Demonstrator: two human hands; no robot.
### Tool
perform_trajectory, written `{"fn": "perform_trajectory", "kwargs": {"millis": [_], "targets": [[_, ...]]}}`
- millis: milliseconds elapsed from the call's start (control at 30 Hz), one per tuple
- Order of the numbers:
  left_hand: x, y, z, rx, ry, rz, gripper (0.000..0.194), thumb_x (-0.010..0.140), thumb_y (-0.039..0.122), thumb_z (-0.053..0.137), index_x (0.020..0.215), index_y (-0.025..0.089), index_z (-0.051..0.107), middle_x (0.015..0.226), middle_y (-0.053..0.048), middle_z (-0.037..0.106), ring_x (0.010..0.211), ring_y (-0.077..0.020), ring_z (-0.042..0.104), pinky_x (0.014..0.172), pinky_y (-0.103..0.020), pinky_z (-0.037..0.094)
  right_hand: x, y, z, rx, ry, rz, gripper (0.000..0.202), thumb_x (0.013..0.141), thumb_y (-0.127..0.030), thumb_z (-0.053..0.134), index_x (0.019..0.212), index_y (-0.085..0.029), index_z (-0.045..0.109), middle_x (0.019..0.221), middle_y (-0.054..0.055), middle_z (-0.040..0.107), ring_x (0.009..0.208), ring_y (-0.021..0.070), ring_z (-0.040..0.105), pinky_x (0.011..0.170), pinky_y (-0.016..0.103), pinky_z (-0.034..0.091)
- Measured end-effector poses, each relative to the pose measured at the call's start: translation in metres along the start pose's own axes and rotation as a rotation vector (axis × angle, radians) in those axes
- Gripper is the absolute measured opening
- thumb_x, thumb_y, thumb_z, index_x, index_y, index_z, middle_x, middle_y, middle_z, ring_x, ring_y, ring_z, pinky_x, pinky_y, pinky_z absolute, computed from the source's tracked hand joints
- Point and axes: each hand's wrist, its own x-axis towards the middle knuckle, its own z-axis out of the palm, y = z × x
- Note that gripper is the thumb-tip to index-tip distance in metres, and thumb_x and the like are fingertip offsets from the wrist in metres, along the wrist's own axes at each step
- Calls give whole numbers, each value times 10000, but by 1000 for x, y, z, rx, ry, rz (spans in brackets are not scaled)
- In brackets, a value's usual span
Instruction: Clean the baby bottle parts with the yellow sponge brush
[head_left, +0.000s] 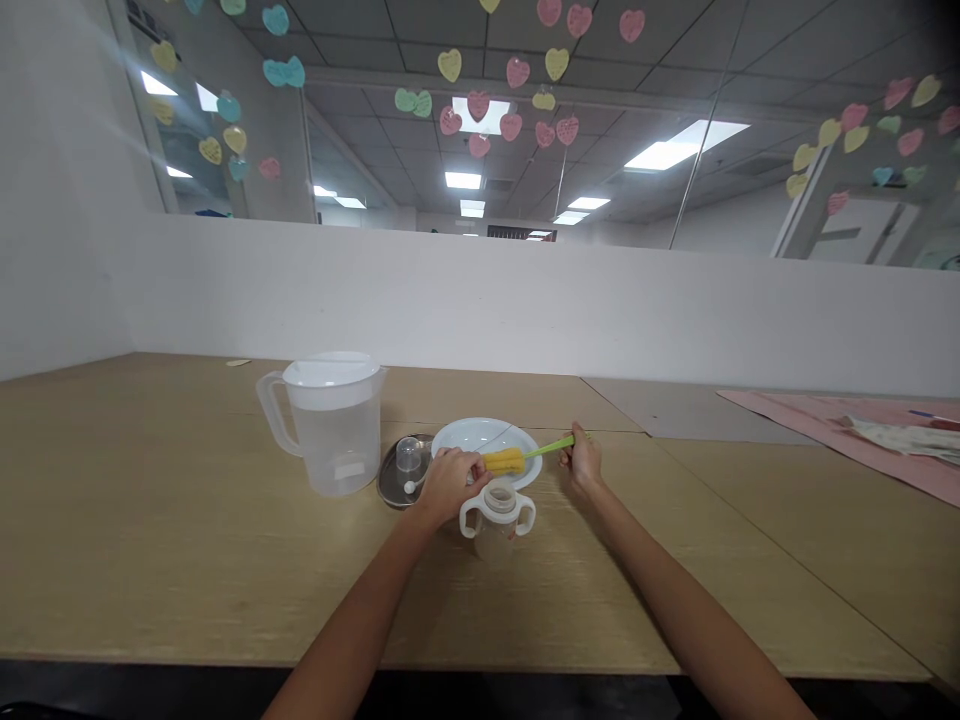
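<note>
My right hand (582, 458) is closed round the green handle of a brush (504, 461) with a yellow sponge head, held sideways over a white plate (529, 437). The fingers of my left hand (452, 484) are curled at the sponge end, pinching something I cannot make out. Just in front, a clear bottle (498, 520) with a white two-handled collar stands upright with its mouth uncovered. Left of my left hand, a round metal tray (391, 480) holds a small clear cap (409, 454) and a small white piece (410, 487).
A lidded plastic pitcher (337, 430) containing clear liquid stands to the left of the tray. At the far right, a pink cloth (810, 415) lies on the wooden table (187, 520) with white material and a pen on it. A white wall rises behind.
</note>
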Motion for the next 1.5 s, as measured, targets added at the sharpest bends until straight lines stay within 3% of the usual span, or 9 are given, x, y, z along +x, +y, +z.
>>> {"fn": "perform_trajectory", "kwargs": {"millis": [267,467,567,767,900,1033,1200,1400,1500], "targets": [[1,2,0,27,10,-46,219,811,325,490,680,184,594,676,-18,638,670,-167,545,694,-295,355,7,4,-4,-23,94,-114,330,782,-444,520,578,-201,429,357,-93,351,289,64,333,304,195,262],[0,2,2,45,21,-41,238,827,348,477,693,180,578,649,-23,631,652,-168,557,700,-303,378,5,9,-2,-34,-36,-105,351,756,-479,554,581,-207,419,359,-98,336,290,62,323,295,201,254],[0,0,3,-59,43,-56,163,801,315,503,733,186,576,646,3,622,648,-152,564,678,-277,397,6,6,-2,18,-26,-46,335,770,-461,543,602,-213,393,374,-108,320,283,54,305,285,191,246],[6,-11,12,-501,326,-138,149,795,309,507,855,184,562,728,9,629,700,-126,593,688,-244,453,16,0,-6,196,10,135,314,809,-387,537,637,-220,334,380,-127,293,294,36,295,290,145,271],[9,-17,14,-512,518,-177,174,771,319,560,875,182,588,807,-20,655,774,-146,609,771,-282,466,14,0,-5,165,-91,160,348,769,-404,608,627,-211,355,387,-117,337,307,34,342,306,136,333],[7,-15,11,-473,603,-166,185,776,334,570,893,196,611,867,-28,665,828,-163,613,811,-306,467,7,-1,-2,137,-88,92,321,757,-435,624,648,-194,442,402,-86,425,332,56,424,341,156,408],[5,-12,9,-407,588,-129,208,793,336,563,937,198,621,911,-37,669,860,-174,609,830,-323,464,7,-1,-2,177,-123,78,318,774,-443,606,651,-187,463,440,-56,496,378,66,488,393,159,460],[5,-12,9,-392,596,-104,226,831,358,521,941,194,631,932,-45,667,857,-169,602,808,-310,465,21,5,-8,229,-176,204,361,757,-416,638,628,-206,374,372,-118,351,296,32,359,303,123,364],[4,-11,8,-385,580,-82,228,838,357,518,947,193,632,934,-43,667,860,-166,601,815,-306,462,23,4,-10,262,-164,228,354,783,-408,613,625,-205,370,373,-113,358,304,31,369,318,119,380]]}}
